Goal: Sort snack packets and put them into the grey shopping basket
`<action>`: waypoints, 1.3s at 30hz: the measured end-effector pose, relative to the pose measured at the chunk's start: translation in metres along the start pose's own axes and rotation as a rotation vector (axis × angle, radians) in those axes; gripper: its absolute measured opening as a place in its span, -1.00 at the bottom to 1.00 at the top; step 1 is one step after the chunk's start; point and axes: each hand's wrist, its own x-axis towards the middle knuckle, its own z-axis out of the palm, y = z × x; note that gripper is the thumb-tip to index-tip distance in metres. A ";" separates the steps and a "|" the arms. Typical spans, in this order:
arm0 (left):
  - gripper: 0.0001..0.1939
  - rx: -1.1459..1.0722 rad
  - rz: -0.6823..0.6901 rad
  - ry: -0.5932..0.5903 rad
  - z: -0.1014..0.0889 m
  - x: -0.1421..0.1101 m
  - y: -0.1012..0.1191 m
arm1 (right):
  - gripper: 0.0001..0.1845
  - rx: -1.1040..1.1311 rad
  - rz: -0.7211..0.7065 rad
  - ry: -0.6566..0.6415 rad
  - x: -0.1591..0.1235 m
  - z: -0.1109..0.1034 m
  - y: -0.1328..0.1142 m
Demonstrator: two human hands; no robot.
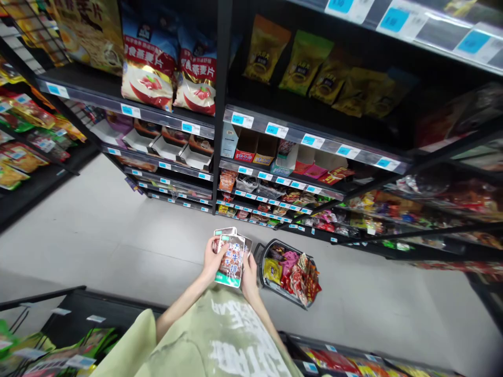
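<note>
Both my hands hold a small stack of snack packets [231, 256] in front of my chest, above the shop floor. My left hand [213, 260] grips the stack's left edge with the thumb on the top packet. Its fingers are closed round the stack. My right hand [250, 273] is under the stack's right side, mostly hidden by the packets. The top packet is silvery with red and green print. A black shopping basket [264, 262] full of colourful snack bags stands on the floor just right of my hands.
Black shelves [275, 128] with blue price tags rise ahead, stocked with oat bags [149, 57], yellow pouches [302, 63] and small cartons. More shelving with snacks lines the left wall [23, 152] and the near edge below me [78, 340]. Grey tiled floor [118, 225] runs between.
</note>
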 end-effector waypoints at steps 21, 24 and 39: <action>-0.02 -0.090 0.026 -0.089 0.002 0.003 -0.007 | -0.36 0.048 0.023 0.139 0.010 -0.004 -0.016; -0.20 -0.171 -0.129 -0.197 0.000 0.003 0.001 | -0.38 0.031 0.008 0.107 0.008 -0.005 -0.021; -0.31 -0.371 -0.304 -0.280 -0.026 -0.003 0.016 | -0.34 -0.006 -0.196 0.588 0.038 -0.082 -0.019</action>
